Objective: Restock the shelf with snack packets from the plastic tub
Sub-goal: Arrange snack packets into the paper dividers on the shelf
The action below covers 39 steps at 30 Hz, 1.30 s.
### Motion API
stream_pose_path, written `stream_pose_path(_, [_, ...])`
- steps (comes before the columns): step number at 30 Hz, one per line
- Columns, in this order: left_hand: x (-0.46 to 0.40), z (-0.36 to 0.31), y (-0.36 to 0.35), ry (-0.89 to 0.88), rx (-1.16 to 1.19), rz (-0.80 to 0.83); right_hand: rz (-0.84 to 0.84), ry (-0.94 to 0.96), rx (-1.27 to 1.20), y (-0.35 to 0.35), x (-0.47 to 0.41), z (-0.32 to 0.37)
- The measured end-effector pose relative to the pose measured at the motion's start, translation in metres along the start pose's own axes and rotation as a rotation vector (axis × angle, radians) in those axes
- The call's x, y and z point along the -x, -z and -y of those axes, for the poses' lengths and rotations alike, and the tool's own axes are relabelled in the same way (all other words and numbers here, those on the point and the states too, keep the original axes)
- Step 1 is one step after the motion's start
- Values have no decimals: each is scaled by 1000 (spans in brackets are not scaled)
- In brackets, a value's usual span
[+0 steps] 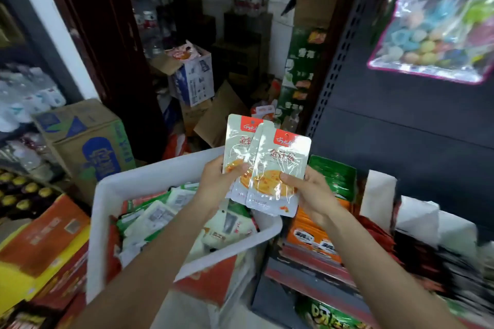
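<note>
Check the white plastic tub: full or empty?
Still well stocked: the white plastic tub holds heaped snack packets near its rim.

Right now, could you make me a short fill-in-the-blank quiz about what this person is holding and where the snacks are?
1. Both hands together hold ____ pale snack packets.
2. The left hand and right hand hold them above the white plastic ____.
3. The top corner label on each held packet is ____.
4. The orange packets on the shelf lie below the ____ hand.

Missing words: two; tub; red; right
</note>
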<state>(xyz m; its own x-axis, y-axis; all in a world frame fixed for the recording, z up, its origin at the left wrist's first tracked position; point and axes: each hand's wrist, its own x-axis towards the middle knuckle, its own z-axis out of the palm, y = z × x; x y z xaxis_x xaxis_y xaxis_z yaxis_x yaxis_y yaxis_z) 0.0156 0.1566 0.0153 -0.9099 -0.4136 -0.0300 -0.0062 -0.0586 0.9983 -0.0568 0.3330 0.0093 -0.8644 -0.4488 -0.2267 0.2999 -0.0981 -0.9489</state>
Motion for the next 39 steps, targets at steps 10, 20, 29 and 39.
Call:
stream_pose_path(10, [38, 6, -244, -137, -144, 363, -302, 144, -29, 212, 103, 41])
stream_pose_path(20, [87, 20, -451, -427, -533, 431, -518, 316, 214, 388, 182, 74])
stream_pose_path(29, [80, 77, -482, -309, -966, 554, -625, 395, 106, 448, 164, 69])
stream_pose_path(39, [91, 78, -460, -201, -947, 771, -357, 162, -180, 459, 153, 18])
